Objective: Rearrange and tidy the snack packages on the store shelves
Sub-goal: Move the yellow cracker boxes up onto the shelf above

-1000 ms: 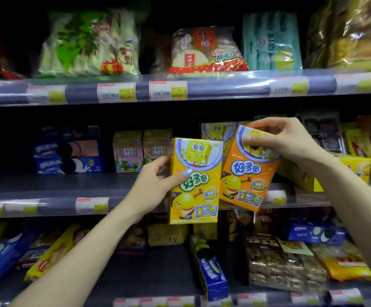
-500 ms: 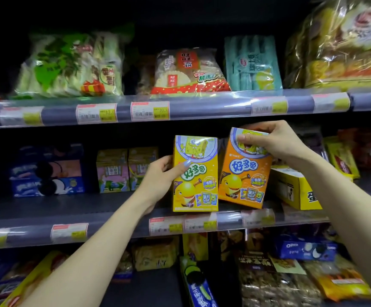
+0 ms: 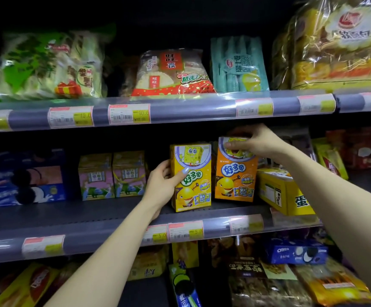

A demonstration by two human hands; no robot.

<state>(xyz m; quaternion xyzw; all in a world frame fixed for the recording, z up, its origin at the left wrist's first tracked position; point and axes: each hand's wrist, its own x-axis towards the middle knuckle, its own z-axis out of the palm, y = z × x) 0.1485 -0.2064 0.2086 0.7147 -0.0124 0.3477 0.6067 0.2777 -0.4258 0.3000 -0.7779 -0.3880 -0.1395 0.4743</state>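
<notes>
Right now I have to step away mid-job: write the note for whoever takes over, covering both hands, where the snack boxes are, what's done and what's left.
Left hand: grips the left side of the yellow box, thumb across its front.
Right hand: holds the top of the orange box from above.
Both boxes stand upright side by side on the middle shelf, the yellow one nearer the front edge, the orange one set further back.
Done: both boxes are on the shelf, faces forward.
Left: line the two fronts up, release, then probably straighten the yellow carton that sits at an angle to the orange box's right.
</notes>
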